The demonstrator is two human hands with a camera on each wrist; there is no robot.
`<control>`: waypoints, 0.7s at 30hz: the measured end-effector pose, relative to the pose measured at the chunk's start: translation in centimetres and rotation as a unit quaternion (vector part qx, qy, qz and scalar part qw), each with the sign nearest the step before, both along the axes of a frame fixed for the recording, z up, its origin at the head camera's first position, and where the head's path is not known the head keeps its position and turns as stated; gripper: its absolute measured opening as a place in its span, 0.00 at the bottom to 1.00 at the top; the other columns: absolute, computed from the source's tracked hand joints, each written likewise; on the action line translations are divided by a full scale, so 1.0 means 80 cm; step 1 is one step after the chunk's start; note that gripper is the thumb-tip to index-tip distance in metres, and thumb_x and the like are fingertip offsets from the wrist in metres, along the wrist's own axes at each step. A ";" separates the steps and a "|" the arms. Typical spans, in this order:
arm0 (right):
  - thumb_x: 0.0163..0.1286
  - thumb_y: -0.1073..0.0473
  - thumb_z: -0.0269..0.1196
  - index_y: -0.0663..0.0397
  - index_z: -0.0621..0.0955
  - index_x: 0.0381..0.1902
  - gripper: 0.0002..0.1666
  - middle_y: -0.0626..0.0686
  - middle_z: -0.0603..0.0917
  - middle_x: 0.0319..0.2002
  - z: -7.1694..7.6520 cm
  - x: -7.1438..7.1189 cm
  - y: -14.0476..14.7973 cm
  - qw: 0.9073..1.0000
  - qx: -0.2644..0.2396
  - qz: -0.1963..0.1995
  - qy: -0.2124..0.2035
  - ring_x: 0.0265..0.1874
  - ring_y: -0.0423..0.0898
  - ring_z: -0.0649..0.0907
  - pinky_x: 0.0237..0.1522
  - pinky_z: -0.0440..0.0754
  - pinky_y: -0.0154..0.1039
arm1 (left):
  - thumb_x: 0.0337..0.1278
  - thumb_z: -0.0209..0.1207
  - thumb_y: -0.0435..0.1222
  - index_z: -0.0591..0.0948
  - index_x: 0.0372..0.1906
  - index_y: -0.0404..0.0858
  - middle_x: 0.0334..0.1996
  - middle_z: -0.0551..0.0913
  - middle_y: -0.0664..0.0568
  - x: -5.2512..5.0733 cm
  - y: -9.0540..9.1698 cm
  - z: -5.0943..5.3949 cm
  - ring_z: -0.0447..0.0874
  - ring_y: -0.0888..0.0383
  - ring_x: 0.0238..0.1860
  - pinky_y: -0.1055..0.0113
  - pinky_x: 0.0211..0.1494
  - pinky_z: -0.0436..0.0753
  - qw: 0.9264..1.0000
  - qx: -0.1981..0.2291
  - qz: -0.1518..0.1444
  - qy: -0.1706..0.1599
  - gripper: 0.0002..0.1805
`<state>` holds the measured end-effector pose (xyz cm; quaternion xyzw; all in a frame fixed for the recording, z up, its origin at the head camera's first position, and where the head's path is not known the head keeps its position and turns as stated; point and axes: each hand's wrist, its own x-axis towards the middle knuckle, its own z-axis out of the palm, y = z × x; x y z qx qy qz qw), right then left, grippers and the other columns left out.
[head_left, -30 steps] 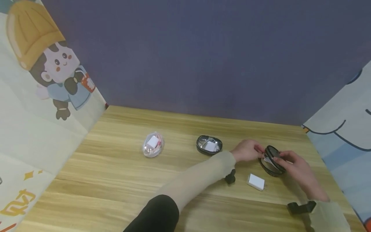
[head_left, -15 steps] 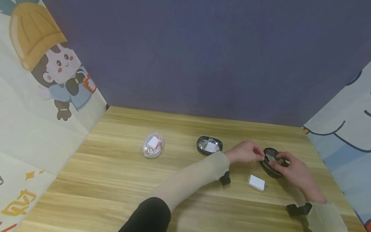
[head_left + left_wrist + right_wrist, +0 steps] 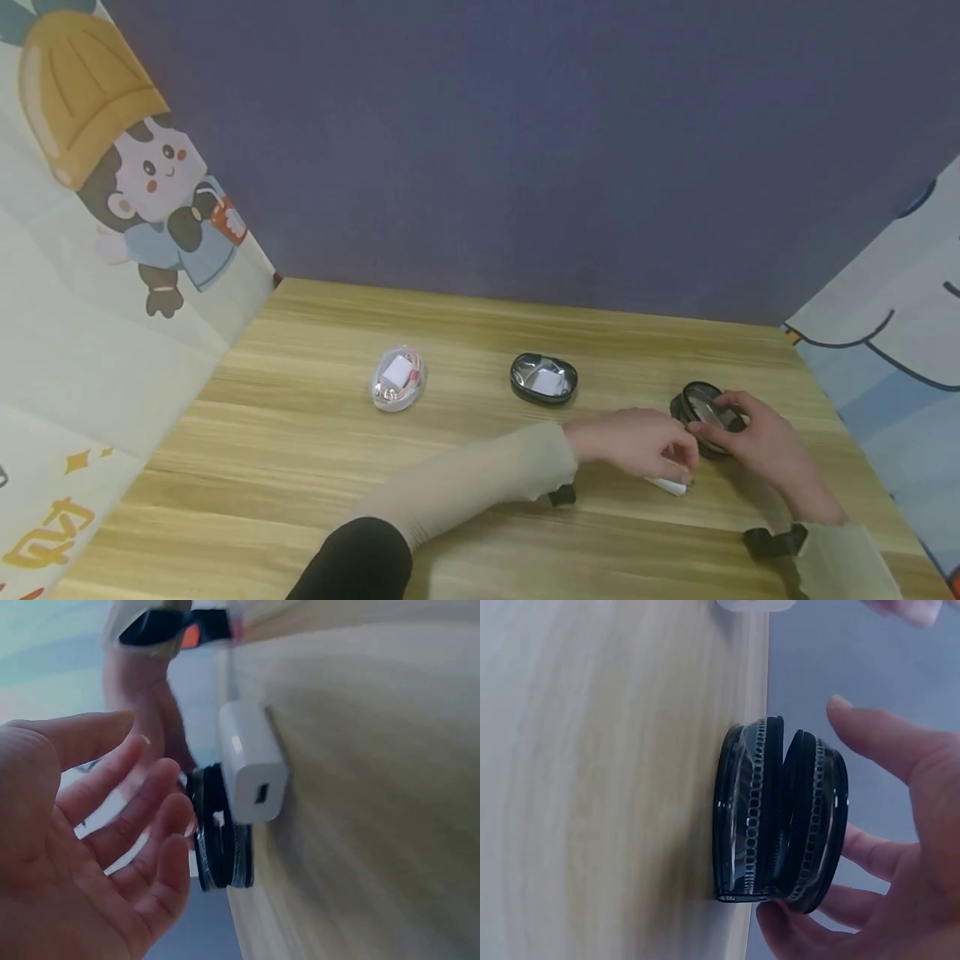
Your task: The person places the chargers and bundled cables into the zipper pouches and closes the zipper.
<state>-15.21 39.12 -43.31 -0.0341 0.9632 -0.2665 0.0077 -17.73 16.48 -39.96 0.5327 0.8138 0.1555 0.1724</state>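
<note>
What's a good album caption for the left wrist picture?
A left hand, fingers loosely bent, near a white charger, with a dark case behind it.

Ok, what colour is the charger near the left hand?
The charger is white, clearest in the left wrist view.

"From where is the head view taken?"
"From above; the tabletop (image 3: 225, 500) is faced forward and down, and the blue-grey wall (image 3: 525, 150) behind it is taken in."
"And the wrist views?"
"The left is set close and tipped sideways, with the white charger (image 3: 251, 765) seen past the left grip (image 3: 67, 870). The right is likewise tipped, and the black case (image 3: 757, 817) is viewed nearly edge-on beside the right grip (image 3: 930, 847)."
"What is shared?"
"The case, by all three; the charger, by head and left wrist."
</note>
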 end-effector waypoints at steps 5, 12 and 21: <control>0.64 0.36 0.67 0.69 0.70 0.62 0.47 0.77 0.71 0.59 0.003 -0.004 -0.006 1.000 0.003 0.007 0.009 0.50 0.73 0.76 0.41 0.77 0.64 | 0.62 0.65 0.51 0.83 0.51 0.56 0.47 0.75 0.71 0.013 -0.010 0.001 0.70 0.77 0.50 0.85 0.56 0.64 0.997 -0.032 -0.038 0.067 0.14; 0.62 0.39 0.70 0.69 0.71 0.59 0.43 0.76 0.74 0.56 -0.005 0.000 -0.001 1.000 0.014 0.009 0.025 0.45 0.68 0.78 0.38 0.78 0.60 | 0.58 0.66 0.55 0.80 0.54 0.61 0.52 0.72 0.73 0.028 -0.014 -0.007 0.68 0.76 0.52 0.83 0.60 0.62 0.990 -0.085 -0.038 0.104 0.19; 0.63 0.36 0.68 0.66 0.71 0.61 0.45 0.78 0.74 0.54 -0.002 -0.003 0.000 1.000 0.010 -0.001 0.013 0.47 0.71 0.78 0.38 0.77 0.60 | 0.55 0.70 0.50 0.80 0.53 0.64 0.51 0.72 0.73 0.032 -0.013 -0.014 0.67 0.75 0.50 0.81 0.53 0.68 0.987 -0.105 -0.010 0.117 0.20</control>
